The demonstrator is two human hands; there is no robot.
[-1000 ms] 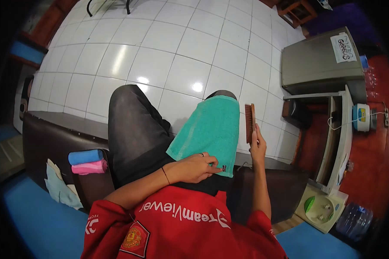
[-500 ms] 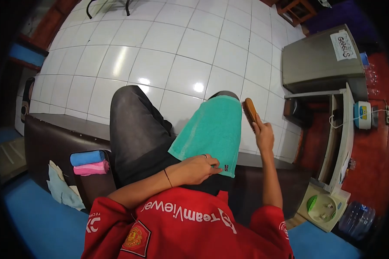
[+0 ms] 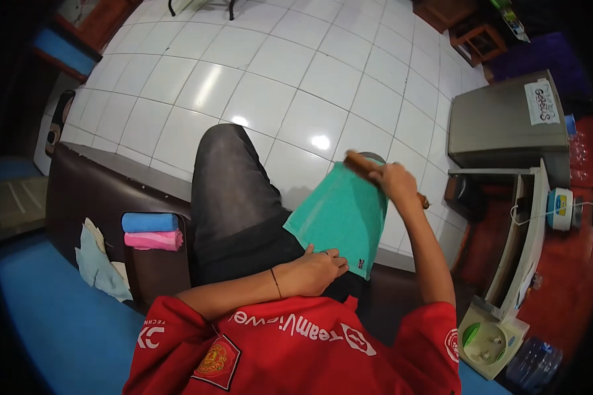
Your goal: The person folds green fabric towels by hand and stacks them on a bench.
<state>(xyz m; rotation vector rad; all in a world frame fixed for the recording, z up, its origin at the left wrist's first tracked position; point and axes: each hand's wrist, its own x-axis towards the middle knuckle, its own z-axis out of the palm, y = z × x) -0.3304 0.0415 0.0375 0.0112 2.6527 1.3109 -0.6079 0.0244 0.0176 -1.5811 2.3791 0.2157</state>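
Observation:
A green towel [image 3: 339, 214] lies spread over my right thigh, with a small dark tag near its close corner. My right hand [image 3: 398, 182] is closed around a wooden-backed brush [image 3: 360, 163], which rests over the far end of the towel near the knee; its bristles are hidden beneath. At the towel's near edge, my left hand [image 3: 317, 271] is closed, its curled fingers on the cloth against my lap.
A rolled blue towel [image 3: 149, 222] and a rolled pink towel [image 3: 153, 240] sit on the brown seat [image 3: 115, 187] to my left, beside loose pale cloths [image 3: 99, 268]. A small fridge [image 3: 504, 122], a shelf unit [image 3: 530, 217] and a water dispenser [image 3: 491, 339] stand at the right.
The brush has moved left, from beside the towel to over its far end, and has turned from steep to more crosswise. The left hand stays at the near edge. The whole view has shifted slightly.

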